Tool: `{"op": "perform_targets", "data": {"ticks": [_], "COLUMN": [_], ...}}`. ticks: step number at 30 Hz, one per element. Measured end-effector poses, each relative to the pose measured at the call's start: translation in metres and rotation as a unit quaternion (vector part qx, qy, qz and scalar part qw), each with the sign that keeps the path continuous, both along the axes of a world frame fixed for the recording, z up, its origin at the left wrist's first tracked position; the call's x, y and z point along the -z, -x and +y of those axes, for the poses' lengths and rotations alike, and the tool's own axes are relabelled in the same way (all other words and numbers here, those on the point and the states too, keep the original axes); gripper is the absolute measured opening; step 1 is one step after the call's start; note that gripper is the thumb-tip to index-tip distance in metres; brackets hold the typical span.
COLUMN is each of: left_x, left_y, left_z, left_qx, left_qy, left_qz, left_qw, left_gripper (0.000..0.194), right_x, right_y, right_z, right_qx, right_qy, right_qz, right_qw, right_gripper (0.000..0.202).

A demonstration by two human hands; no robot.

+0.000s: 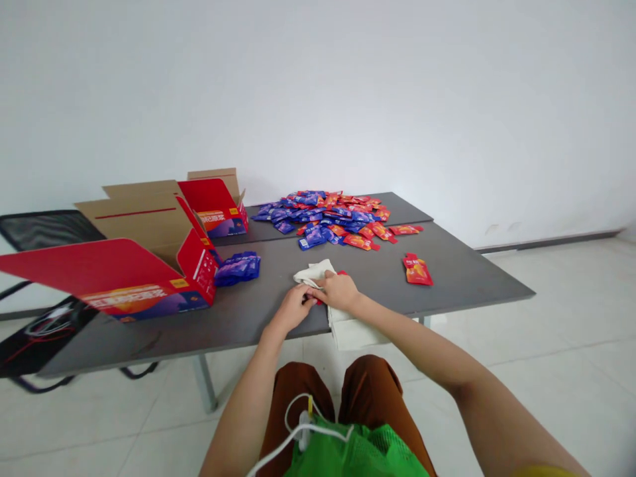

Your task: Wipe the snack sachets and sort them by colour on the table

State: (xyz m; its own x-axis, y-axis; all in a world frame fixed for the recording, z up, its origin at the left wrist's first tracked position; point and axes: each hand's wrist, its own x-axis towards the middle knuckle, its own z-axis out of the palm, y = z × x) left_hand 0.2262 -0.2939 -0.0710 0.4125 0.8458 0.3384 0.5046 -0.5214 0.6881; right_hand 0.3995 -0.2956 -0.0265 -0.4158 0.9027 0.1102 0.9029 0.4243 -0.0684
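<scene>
Near the front edge of the table, my left hand (294, 306) is closed, its fingertips gripping the edge of a red sachet (320, 302). My right hand (338, 290) is pinched around a white cloth (318, 271) and presses it against that sachet. Most of the sachet is hidden under my fingers; only bits of red show. Part of the cloth hangs over the table edge below my right wrist. To the left lies a neat stack of blue sachets (238, 267), and a single red-orange sachet (418, 269) lies apart on the right.
A mixed heap of blue and red sachets (338, 215) spreads at the back of the grey table (377, 278). Two open red cartons, a near one (149, 298) and a far one (223, 222), stand at left with flaps raised. A black chair (50, 228) is beyond the left end.
</scene>
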Motion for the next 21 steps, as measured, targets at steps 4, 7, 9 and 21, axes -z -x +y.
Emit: {"op": "perform_targets", "data": {"ticks": [4, 7, 9, 21], "left_x": [-0.012, -0.018, -0.018, 0.003], "left_y": [-0.006, -0.01, -0.01, -0.004], "left_z": [-0.001, -0.004, -0.008, -0.006], "left_qx": [-0.005, -0.033, -0.056, -0.089], "left_qy": [-0.008, -0.005, -0.001, 0.03], "left_qz": [0.089, 0.133, 0.124, 0.095], "left_qw": [0.996, 0.99, 0.991, 0.991], "left_gripper": [0.016, 0.022, 0.022, 0.012], "right_x": [0.001, 0.001, -0.001, -0.007], "right_y": [-0.006, -0.015, -0.025, -0.019], "right_z": [-0.004, -0.005, -0.003, -0.028], "right_qx": [0.043, 0.097, 0.149, 0.01], "right_qy": [0.013, 0.022, 0.037, 0.046], "right_qz": [-0.004, 0.012, 0.02, -0.005], "right_qw": [0.999, 0.995, 0.988, 0.999], "right_gripper": [0.068, 0.064, 0.06, 0.042]}}
